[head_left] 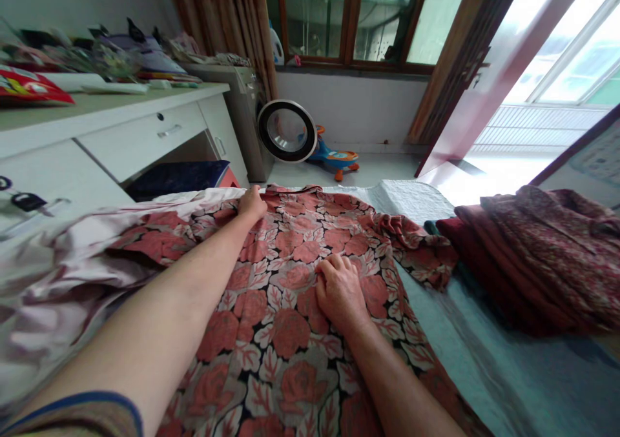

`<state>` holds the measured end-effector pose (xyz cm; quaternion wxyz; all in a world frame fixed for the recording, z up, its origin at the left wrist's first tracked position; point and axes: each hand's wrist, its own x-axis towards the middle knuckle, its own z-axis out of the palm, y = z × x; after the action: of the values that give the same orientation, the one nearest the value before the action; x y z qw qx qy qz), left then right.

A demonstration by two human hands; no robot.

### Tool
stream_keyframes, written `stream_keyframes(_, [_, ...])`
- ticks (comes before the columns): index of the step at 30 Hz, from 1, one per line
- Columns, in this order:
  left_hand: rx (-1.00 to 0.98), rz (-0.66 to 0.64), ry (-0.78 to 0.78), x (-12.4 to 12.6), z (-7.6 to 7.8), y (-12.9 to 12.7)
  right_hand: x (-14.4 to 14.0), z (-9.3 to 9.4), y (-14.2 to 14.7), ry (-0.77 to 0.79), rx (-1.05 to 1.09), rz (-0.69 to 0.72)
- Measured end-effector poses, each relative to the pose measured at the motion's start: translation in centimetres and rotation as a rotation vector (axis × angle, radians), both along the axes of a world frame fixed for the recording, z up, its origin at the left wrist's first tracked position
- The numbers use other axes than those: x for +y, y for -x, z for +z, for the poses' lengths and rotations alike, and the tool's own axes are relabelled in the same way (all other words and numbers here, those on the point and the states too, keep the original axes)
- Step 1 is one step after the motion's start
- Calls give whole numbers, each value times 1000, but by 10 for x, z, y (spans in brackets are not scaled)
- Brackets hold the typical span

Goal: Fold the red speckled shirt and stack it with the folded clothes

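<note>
Two hands are on a rose-print garment (290, 321) spread flat across the bed (484, 359). The left hand (252, 204) reaches to the far edge of the cloth, fingers curled down over that edge; whether it pinches the fabric or only presses it cannot be told from here. The right hand (339, 288) lies nearer the middle, palm down, fingers bent and bunching a small ridge of cloth beneath them, holding nothing else.

Risks noted:
- The far right part of the garment is crumpled in a heap just beside a pile of dark red cloth (542, 263). A pull from either hand could drag that heap into the pile and tangle the two.
- A pale pink cloth (72, 263) lies loose against the garment's left side, partly under the left forearm. Any sweep of that arm is likely to shift it onto the printed fabric.
- The ridge under the right hand may set as a crease if pressed flat.
- The far edge sits close to the bed's end, near the desk (121, 133); a push outward could slide it off.
</note>
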<state>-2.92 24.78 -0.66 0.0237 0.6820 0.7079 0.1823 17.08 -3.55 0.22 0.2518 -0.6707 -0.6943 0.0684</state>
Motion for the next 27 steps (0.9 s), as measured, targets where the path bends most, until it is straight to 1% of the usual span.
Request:
stream_keyframes(2, [114, -80, -32, -5, -5, 1, 0, -1, 0, -3, -4, 2])
stream_keyframes(4, [208, -147, -34, -12, -5, 3, 1, -2, 0, -7, -7, 3])
stream_keyframes(10, [342, -218, -80, -28, 3, 10, 1, -3, 0, -8, -6, -1])
stream_keyframes(12, [387, -265, -60, -28, 3, 12, 1, -4, 0, -10, -5, -1])
stream_keyframes(15, [413, -338, 0, -21, 2, 16, 1, -4, 0, -5, -1, 1])
stream_keyframes(18, [422, -387, 38, -16, 6, 23, 1, -3, 0, 5, -5, -3])
stream_keyframes(21, [430, -387, 23, -24, 14, 32, 0, -1, 0, 19, -12, -5])
stream_keyframes(23, [461, -364, -33, -34, 18, 40, 0, 0, 0, 25, -12, -3])
stream_keyframes(25, [513, -343, -87, -44, 19, 49, 0, 1, 0, 25, -11, -3])
stream_keyframes(27, [547, -328, -94, -50, 17, 59, 0, 1, 0, 25, -12, -2])
